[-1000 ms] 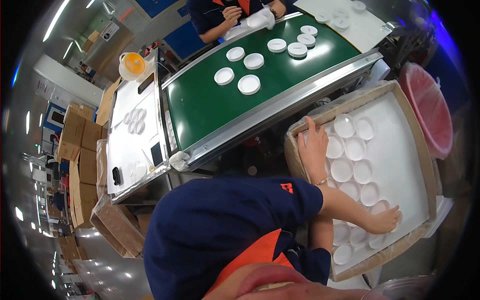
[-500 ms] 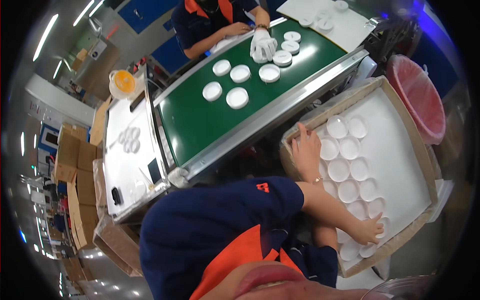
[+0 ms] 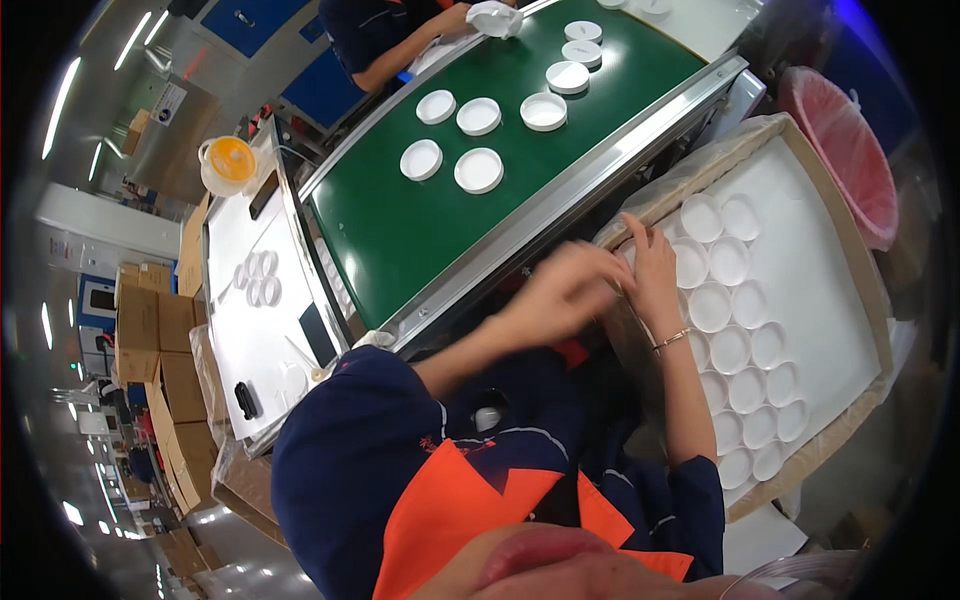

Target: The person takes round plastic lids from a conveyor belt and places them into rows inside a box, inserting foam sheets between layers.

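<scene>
Fingers (image 3: 637, 230) of the right hand (image 3: 655, 275) stand apart beside round dishes (image 3: 711, 306) right of centre, but I cannot tell for the blurred left hand (image 3: 572, 287).

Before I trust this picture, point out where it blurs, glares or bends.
Head view: the left hand is smeared, probably by motion, while the right hand looks sharper; head view: pale glare lies on the green belt, and the ceiling lights burn white; head view: the carton's right wall bows outward, and the corners go black.
</scene>
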Tool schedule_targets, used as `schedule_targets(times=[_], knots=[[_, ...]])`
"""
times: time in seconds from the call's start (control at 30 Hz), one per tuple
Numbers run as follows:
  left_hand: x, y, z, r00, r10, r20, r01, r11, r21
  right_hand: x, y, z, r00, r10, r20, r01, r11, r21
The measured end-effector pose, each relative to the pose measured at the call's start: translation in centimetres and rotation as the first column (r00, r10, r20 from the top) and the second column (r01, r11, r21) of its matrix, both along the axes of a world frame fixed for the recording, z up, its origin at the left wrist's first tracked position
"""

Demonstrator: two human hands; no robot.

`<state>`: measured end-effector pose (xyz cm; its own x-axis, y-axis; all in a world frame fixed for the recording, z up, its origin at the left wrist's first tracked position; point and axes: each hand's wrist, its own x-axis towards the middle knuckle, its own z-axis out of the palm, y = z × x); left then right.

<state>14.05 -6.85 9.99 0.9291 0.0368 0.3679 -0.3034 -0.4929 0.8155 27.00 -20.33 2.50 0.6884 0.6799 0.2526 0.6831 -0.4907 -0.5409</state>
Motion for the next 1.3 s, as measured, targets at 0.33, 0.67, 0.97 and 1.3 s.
schedule_targets(times=[0.33, 0.67, 0.97, 1.3], knots=[[1.3, 25.1, -7.1, 0.702, 0.712, 0.01, -0.513, 0.496, 0.7, 0.1, 0.0, 0.7, 0.999, 0.022, 0.032, -0.024, 0.997, 0.069], [5.1, 26.3, -4.8, 0.662, 0.747, -0.062, -0.401, 0.423, 0.813, -0.3, 0.1, 0.0, 0.999, 0.034, 0.029, -0.036, 0.997, 0.073], [5.3, 29.8, -2.9, 0.56, 0.721, -0.408, -0.293, 0.633, 0.717, -0.2, -0.1, 0.4, 0.999, 0.04, 0.021, -0.042, 0.995, 0.087], [2.7, 27.6, -4.7, 0.696, 0.716, -0.059, -0.382, 0.438, 0.814, -0.3, -0.1, 0.4, 1.0, 0.023, 0.016, -0.024, 0.997, 0.076]])
